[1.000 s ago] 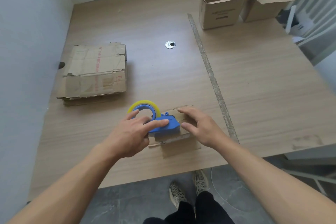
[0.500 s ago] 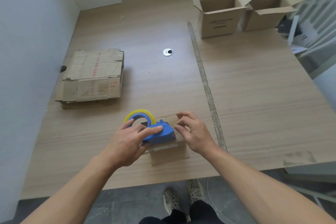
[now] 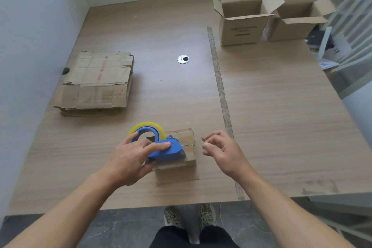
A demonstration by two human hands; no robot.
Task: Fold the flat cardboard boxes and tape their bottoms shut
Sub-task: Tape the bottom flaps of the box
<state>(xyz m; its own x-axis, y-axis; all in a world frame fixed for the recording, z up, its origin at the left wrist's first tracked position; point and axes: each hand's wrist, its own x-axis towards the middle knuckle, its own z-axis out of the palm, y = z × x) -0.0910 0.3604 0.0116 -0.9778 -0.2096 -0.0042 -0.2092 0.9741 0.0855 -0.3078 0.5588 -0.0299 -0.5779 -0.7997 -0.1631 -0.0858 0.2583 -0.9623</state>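
Cardboard box (image 3: 177,175), small and creased, under blue plastic tape dispenser (image 3: 168,151).

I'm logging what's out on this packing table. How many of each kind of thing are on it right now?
Upright open boxes: 2
Flat cardboard stack: 1 (the sheets in it cannot be counted)
Tape dispenser: 1
Small cardboard box under the dispenser: 1
Total: 5

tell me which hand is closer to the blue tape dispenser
Left. The left hand grips the tape dispenser, fingers over its blue body; the right hand hovers apart to its right.
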